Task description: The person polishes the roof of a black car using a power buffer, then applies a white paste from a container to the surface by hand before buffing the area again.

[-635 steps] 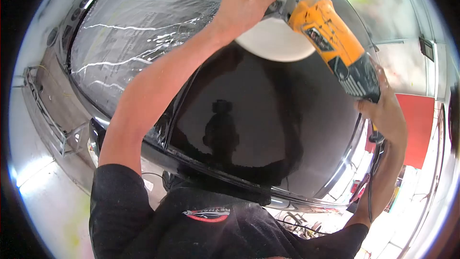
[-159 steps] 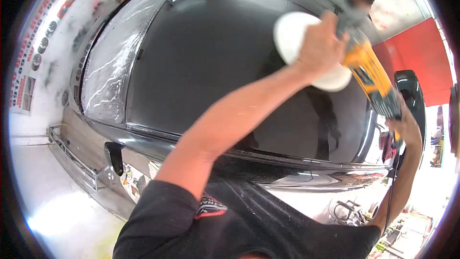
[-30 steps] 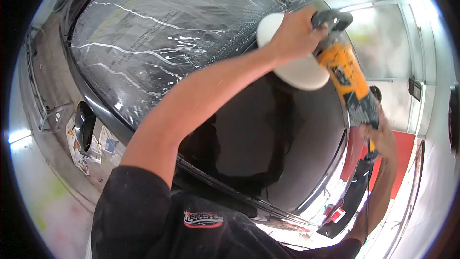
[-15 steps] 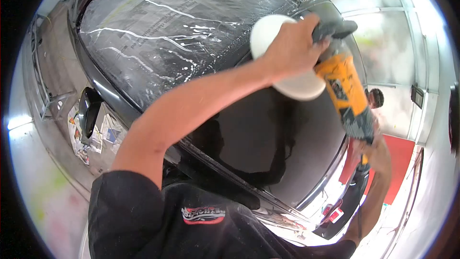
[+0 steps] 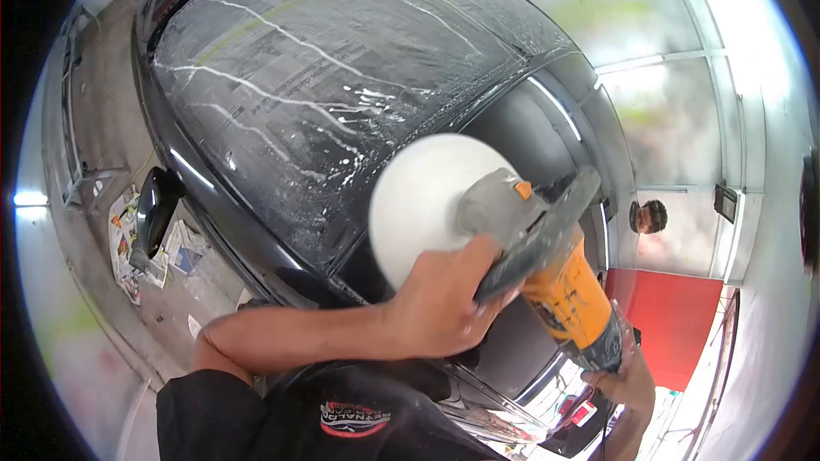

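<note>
Left hand [image 5: 448, 303]: grip closed round a curved dark-grey handle [image 5: 555, 230]. Right hand [image 5: 623, 376]: grip wrapped round the rear of an orange-and-black power tool [image 5: 568, 294]. Its round white pad [image 5: 414, 205] sits over the border between a glossy black car panel [image 5: 512, 128] and a translucent, white-streaked plastic sheet [image 5: 282, 51]; contact hidden. Judgement: keep pad flat, pressure even, rim clear of sheet edge. Count: two hands, one handle, one tool, one pad, one panel, one sheet.
</note>
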Motion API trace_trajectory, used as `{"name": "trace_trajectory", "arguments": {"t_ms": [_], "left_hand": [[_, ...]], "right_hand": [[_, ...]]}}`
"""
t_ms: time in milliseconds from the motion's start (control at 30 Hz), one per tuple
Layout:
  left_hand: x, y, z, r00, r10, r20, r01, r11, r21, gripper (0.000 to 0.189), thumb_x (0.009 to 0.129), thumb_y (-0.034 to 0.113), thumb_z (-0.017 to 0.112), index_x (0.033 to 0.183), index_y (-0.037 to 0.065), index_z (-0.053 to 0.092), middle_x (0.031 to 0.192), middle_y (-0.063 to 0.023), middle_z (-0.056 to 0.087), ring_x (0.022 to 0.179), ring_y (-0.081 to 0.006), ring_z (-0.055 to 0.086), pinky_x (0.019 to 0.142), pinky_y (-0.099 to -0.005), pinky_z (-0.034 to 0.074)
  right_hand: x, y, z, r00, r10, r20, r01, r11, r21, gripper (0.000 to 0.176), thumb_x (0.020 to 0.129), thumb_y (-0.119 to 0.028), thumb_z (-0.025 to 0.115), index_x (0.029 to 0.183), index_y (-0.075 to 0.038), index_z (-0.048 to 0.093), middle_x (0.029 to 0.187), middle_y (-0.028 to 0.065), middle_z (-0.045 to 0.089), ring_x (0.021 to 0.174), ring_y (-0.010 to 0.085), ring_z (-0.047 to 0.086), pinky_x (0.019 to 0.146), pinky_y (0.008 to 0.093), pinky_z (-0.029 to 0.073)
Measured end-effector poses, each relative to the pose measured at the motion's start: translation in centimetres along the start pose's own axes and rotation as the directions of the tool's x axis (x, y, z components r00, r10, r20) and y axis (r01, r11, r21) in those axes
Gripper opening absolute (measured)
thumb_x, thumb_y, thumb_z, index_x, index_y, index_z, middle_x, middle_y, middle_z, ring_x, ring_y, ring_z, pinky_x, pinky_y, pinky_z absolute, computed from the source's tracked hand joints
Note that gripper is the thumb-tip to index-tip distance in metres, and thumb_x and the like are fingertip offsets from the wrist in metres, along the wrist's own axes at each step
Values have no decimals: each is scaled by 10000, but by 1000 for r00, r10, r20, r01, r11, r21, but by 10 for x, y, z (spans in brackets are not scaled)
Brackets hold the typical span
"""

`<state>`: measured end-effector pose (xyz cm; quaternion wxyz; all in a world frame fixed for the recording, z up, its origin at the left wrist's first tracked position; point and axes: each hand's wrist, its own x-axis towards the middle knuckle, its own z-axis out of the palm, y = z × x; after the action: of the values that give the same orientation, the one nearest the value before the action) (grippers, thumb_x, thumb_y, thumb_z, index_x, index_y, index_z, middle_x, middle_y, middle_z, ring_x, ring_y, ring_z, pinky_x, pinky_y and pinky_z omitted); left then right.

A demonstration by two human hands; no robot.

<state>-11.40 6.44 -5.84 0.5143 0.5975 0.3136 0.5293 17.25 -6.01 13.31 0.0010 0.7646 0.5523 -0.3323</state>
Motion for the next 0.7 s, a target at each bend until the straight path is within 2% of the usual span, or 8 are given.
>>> {"name": "trace_trajectory", "arguments": {"t_ms": [67, 133, 200, 300, 333, 467, 567, 700], "left_hand": [[38, -17, 14, 998, 45, -32, -47, 995, -85, 275, 881, 132, 772, 1061, 26, 594, 797, -198, 678, 740, -409, 707, 641, -436, 534], [80, -39, 33, 992, 100, -72, -109, 985, -132, 254, 907, 136, 750, 1067, 23, 588, 796, -209, 679, 775, -420, 709, 658, -439, 535], [124, -57, 51, 979, 169, -117, -185, 973, -138, 241, 927, 152, 730, 1071, 23, 586, 793, -218, 679, 803, -430, 706, 663, -441, 531], [188, -70, 68, 991, 125, -52, -130, 986, -102, 238, 929, 190, 716, 1029, 5, 604, 791, -232, 682, 814, -440, 698, 663, -456, 515], [211, -81, 79, 991, 126, -43, -129, 987, -96, 238, 923, 195, 716, 1009, 0, 611, 788, -234, 681, 801, -444, 694, 658, -463, 509], [296, -115, 114, 979, 204, -16, -205, 973, -109, 253, 890, 195, 747, 1018, 3, 643, 797, -198, 695, 761, -358, 705, 680, -452, 515], [353, -152, 148, 951, 287, -113, -296, 952, -81, 266, 888, 208, 755, 1045, 12, 667, 840, -180, 704, 787, -310, 700, 711, -437, 520], [361, -145, 140, 983, 182, -27, -183, 982, -52, 279, 893, 220, 757, 1065, 16, 675, 885, -182, 712, 819, -307, 700, 738, -439, 520]], "right_hand": [[18, 7, -12, 996, -65, -55, 65, 998, 5, 1187, 690, -50, 923, 1635, -53, 205, 1409, 98, 551, 1219, 188, 563, 968, 319, 521], [39, 9, -26, 992, 20, -124, -9, 996, 88, 1169, 668, -26, 911, 1620, -41, 233, 1387, 133, 591, 1201, 213, 599, 984, 339, 514], [64, -12, -34, 981, 80, -175, -38, 972, 233, 1070, 715, 12, 868, 1603, -26, 273, 1304, 118, 623, 1111, 183, 614, 892, 314, 539], [96, 15, -59, 955, 156, -253, -110, 976, 188, 985, 764, 37, 824, 1591, -12, 291, 1224, 85, 633, 1010, 159, 606, 825, 285, 530], [108, 12, -67, 943, 251, -217, -199, 951, 238, 913, 808, 27, 786, 1584, -13, 307, 1162, 61, 637, 960, 154, 606, 800, 283, 520], [165, 33, -98, 938, 186, -293, -110, 960, 257, 870, 830, -9, 767, 1578, -18, 323, 1106, 49, 630, 889, 138, 591, 784, 288, 511], [200, 36, -114, 933, 187, -308, -113, 963, 245, 861, 834, -66, 783, 1569, -17, 338, 1060, 39, 622, 853, 129, 583, 765, 279, 500], [214, 35, -114, 940, 170, -297, -95, 964, 248, 887, 818, -140, 823, 1557, -10, 350, 967, 33, 618, 779, 136, 575, 731, 270, 484]]}}
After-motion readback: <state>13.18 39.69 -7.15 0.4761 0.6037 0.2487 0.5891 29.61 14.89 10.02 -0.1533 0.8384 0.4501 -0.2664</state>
